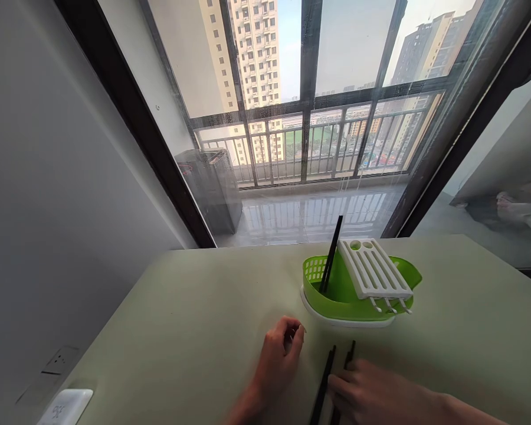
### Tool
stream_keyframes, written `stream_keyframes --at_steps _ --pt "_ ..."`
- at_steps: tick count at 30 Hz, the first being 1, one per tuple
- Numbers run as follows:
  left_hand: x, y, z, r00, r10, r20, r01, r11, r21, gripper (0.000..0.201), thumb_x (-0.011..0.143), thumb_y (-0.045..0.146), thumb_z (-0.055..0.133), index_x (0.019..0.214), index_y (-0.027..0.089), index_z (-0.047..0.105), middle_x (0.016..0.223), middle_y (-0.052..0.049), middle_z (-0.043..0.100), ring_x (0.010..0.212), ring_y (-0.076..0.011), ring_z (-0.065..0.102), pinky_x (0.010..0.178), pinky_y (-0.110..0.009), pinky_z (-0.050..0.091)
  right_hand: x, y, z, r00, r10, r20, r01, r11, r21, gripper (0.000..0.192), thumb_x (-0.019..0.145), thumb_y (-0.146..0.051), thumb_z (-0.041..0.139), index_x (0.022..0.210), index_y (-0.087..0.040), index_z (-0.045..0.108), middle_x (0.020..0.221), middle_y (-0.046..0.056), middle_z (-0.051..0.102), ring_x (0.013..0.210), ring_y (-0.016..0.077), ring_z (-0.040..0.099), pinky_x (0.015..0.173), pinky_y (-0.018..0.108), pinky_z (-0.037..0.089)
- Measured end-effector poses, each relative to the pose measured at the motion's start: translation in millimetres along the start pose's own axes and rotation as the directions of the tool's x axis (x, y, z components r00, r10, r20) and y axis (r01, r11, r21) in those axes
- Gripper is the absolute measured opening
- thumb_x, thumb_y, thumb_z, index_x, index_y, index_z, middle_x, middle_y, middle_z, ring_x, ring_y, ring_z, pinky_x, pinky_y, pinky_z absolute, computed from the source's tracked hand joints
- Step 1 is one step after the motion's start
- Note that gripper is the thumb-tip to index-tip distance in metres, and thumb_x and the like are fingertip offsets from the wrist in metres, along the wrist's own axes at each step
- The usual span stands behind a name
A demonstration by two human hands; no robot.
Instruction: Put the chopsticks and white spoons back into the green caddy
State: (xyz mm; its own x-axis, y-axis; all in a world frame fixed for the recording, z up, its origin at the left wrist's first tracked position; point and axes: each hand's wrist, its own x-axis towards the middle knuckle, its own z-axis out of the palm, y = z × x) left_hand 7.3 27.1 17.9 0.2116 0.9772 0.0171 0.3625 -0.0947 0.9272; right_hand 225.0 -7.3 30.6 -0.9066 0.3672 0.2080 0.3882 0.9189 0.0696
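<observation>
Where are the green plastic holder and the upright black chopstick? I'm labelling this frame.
Green plastic holder (336, 295): head view, its inner floor.
Upright black chopstick (334, 245): head view, mid-shaft, leaning in the holder.

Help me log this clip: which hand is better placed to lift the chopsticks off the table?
Right. The right hand already rests on the chopsticks lying on the table; the left hand is curled beside them, touching none.

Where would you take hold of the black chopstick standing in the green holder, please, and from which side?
Grip the chopstick near its free upper end, coming from above and the left. It leans up out of the green holder, its lower part sunk inside, and the white slotted lid crowds its right side.
</observation>
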Motion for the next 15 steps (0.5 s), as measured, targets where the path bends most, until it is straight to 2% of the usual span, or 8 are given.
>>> stream_keyframes --at_steps 9,15 --pt "0.3 0.3 -0.1 1.000 -0.003 -0.003 0.003 1.000 0.007 0.032 0.102 0.047 0.051 0.092 0.019 0.062 0.078 0.000 0.064 0.068 -0.0141 0.055 0.064 -0.025 0.043 4.1 0.8 12.9 0.999 -0.008 0.035 0.006 0.999 0.044 0.022 0.095 -0.020 0.061 0.072 -0.018 0.058 0.075 0.001 0.060 0.060 0.0146 0.050 0.053 0.035 0.026" --pt "1.3 0.6 -1.3 1.000 0.013 0.001 -0.013 1.000 -0.012 0.032 0.101 0.047 0.052 0.091 0.019 0.063 0.077 -0.001 0.066 0.069 -0.0147 0.057 0.064 -0.025 0.044 5.8 7.4 3.5 0.998 -0.031 0.059 0.030 1.000 0.005 0.021 0.090 -0.016 0.067 0.070 -0.018 0.060 0.076 0.002 0.062 0.062 0.0149 0.052 0.053 0.035 0.024"
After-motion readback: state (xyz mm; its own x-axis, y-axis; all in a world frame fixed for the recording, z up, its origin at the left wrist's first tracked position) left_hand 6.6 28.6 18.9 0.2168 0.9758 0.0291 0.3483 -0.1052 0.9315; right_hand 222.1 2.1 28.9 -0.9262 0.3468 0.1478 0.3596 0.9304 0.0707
